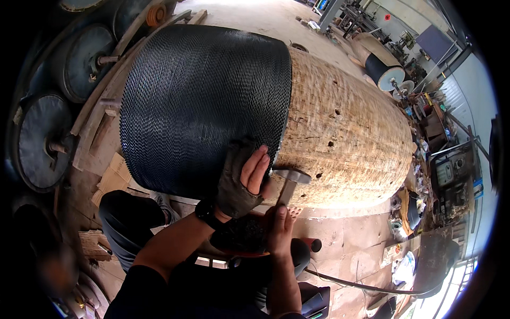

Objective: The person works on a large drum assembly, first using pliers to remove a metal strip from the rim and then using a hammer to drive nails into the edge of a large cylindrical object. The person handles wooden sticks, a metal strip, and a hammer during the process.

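My left hand [239, 181], in a dark worn glove with bare fingers showing, lies against the right edge of a black covering [202, 106] with rows of fine teeth. Its visible fingers stretch along the surface; the thumb side is blurred. This covering wraps the left part of a large wooden drum [345, 133], whose bare right side has several dark holes. My right hand [280, 231] is closed round the handle of a hammer [292, 176]. The hammer's head is by the covering's edge, close to my left fingers. Whether anything small sits under those fingers is hidden.
A dark container [239, 234] sits between my knees below the drum. Metal-ended rollers [45, 141] stand at the left beside wooden beams [93, 119]. Cluttered shelves and machinery [451, 175] line the right side. Another roller [388, 74] is at the far right.
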`<act>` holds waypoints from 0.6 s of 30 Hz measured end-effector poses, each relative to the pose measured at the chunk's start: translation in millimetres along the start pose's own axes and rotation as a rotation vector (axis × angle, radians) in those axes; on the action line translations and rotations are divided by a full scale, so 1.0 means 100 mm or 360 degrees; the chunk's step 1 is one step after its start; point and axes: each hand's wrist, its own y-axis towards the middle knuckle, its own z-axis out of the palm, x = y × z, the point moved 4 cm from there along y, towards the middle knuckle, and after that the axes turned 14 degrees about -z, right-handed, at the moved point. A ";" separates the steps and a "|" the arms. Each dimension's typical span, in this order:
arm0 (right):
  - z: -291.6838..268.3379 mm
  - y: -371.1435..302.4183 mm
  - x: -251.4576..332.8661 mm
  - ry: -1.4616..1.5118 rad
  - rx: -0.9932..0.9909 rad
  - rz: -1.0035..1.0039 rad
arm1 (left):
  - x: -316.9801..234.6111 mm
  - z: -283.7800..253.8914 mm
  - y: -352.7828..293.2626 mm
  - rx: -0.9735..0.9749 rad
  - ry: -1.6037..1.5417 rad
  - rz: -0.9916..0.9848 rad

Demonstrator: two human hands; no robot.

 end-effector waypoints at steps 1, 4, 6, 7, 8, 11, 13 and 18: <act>0.09 0.00 0.10 -0.0043 0.0062 -0.0088 | 0.02 -0.02 0.00 0.0012 0.0011 0.0000; -0.03 -0.04 0.13 -0.0002 0.0002 0.0077 | 0.05 0.00 -0.03 -0.0013 0.0023 -0.0012; -0.07 -0.10 0.16 -0.0050 -0.0101 0.0015 | 0.05 -0.03 -0.02 -0.0030 0.0046 0.0008; -0.11 -0.10 0.19 -0.0230 -0.0210 -0.0198 | 0.03 -0.02 -0.02 -0.0042 0.0045 0.0014; -0.12 -0.10 0.19 -0.0410 -0.0317 -0.0413 | 0.01 -0.02 -0.01 -0.0031 0.0019 0.0001; -0.15 -0.07 0.11 -0.1206 -0.0200 -0.0863 | 0.01 -0.04 0.01 -0.0012 -0.0020 -0.0009; -0.10 -0.05 0.03 -0.1244 -0.0046 -0.0795 | 0.02 -0.07 0.01 -0.0026 0.0014 0.0007; -0.09 -0.28 0.43 -0.0675 -0.0500 -0.1010 | 0.02 -0.05 0.00 -0.0038 -0.0028 0.0017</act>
